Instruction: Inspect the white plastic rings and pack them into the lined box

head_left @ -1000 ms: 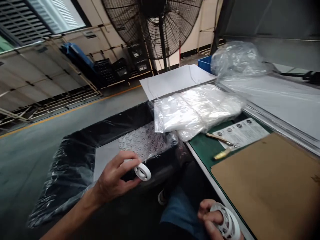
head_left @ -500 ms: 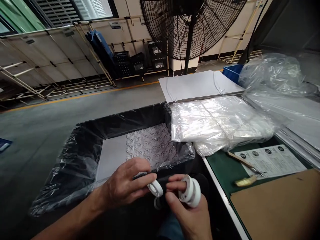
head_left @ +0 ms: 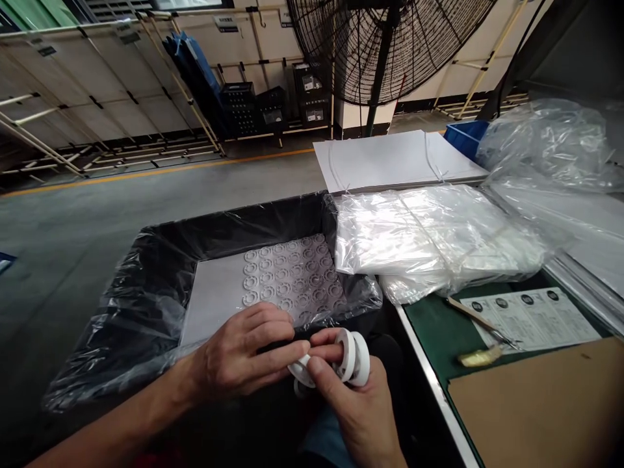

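Note:
My left hand point(head_left: 256, 351) is closed on a white plastic ring point(head_left: 301, 372), pinched at the fingertips. My right hand point(head_left: 348, 396) has two more white rings point(head_left: 359, 359) hooked over its fingers, and its thumb and fingertips touch the ring in my left hand. Both hands are together in front of the near edge of a black bin point(head_left: 234, 231) lined with clear plastic film. Inside the bin, rows of similar rings point(head_left: 297, 273) lie on a pale sheet point(head_left: 214, 296). A blurred pale round thing shows below the left-hand ring; I cannot make out what it is.
On the right, a green-topped table point(head_left: 429, 325) bears folded clear plastic bags point(head_left: 433, 234), tweezers point(head_left: 482, 322), a printed sheet point(head_left: 536, 322) and brown cardboard point(head_left: 536, 403). White sheets point(head_left: 394, 159) and a blue bin point(head_left: 465, 138) lie behind. A large fan point(head_left: 390, 52) stands beyond.
My right hand has moved left and up with its two rings, and its fingertips have come against the ring in my left hand. The view has tipped slightly downward.

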Demonstrator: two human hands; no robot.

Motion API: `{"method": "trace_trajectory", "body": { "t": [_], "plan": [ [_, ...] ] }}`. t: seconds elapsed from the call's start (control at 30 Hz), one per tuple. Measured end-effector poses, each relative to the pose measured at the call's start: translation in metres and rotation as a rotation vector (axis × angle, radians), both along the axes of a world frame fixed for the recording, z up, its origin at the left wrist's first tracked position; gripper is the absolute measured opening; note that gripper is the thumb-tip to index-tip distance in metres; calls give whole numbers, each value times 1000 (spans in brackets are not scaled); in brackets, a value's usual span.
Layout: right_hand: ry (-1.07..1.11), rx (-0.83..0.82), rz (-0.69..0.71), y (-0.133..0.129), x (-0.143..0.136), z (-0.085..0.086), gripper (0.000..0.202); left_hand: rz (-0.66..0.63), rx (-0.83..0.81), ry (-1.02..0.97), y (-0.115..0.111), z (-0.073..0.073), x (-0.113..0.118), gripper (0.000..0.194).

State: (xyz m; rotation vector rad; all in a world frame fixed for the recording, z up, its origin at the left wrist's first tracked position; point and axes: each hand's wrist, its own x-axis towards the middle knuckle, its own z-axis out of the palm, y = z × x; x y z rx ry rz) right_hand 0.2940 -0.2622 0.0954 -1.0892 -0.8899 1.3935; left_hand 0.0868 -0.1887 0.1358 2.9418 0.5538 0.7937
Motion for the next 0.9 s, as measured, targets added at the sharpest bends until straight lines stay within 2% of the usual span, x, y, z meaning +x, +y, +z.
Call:
{"method": "trace_trajectory", "body": {
  "t": [0.17,0.33,0.53,0.9],
  "plan": [
    [60,76,123,0,10,4,19,7,-1,-15,1,-3,0,41],
    [101,122,173,-3,16,6,25,-10,-34,-40,1,-3,3,50],
    [141,104,165,-9,19,13,33,-64,3,-131,-1,0,15,44],
    [211,101,148,-18,26,10,36,-96,6,-104,-4,3,24,44]
  ]
}}
